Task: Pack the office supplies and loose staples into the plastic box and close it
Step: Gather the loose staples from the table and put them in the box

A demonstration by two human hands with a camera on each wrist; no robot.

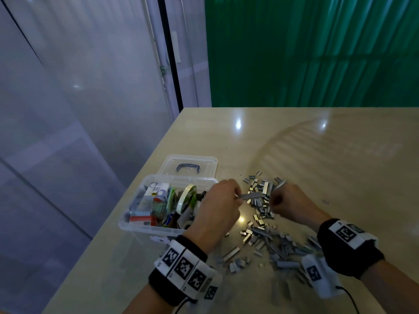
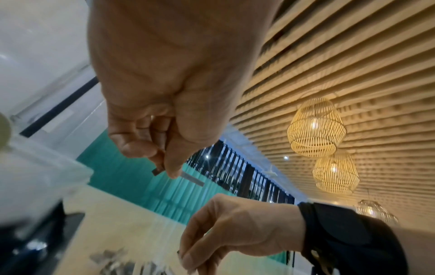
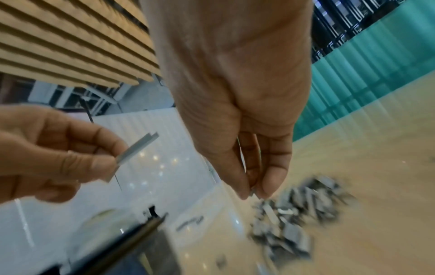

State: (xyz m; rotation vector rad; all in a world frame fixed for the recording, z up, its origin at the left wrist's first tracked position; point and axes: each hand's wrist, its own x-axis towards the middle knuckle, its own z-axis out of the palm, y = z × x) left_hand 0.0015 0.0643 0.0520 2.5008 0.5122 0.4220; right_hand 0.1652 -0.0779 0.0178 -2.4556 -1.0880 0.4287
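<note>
Lighting: dim, cool indoor light in the head view; ceiling-light glare spots on the glossy table point(image 1: 294, 137). Lit woven pendant lamps point(image 2: 316, 128) glow warm in the left wrist view. Wide-angle bending at the edges. Motion blur: loose staples point(image 3: 299, 214) smeared; near foreground out of focus.

At lower centre of the frame, the left hand point(image 1: 217, 209) pinches a staple strip point(image 1: 250, 196) beside the open plastic box point(image 1: 145, 227). The right hand point(image 1: 292, 203), fingers curled, sits over loose staples point(image 1: 267, 236) scattered on the table point(image 1: 340, 166).
</note>
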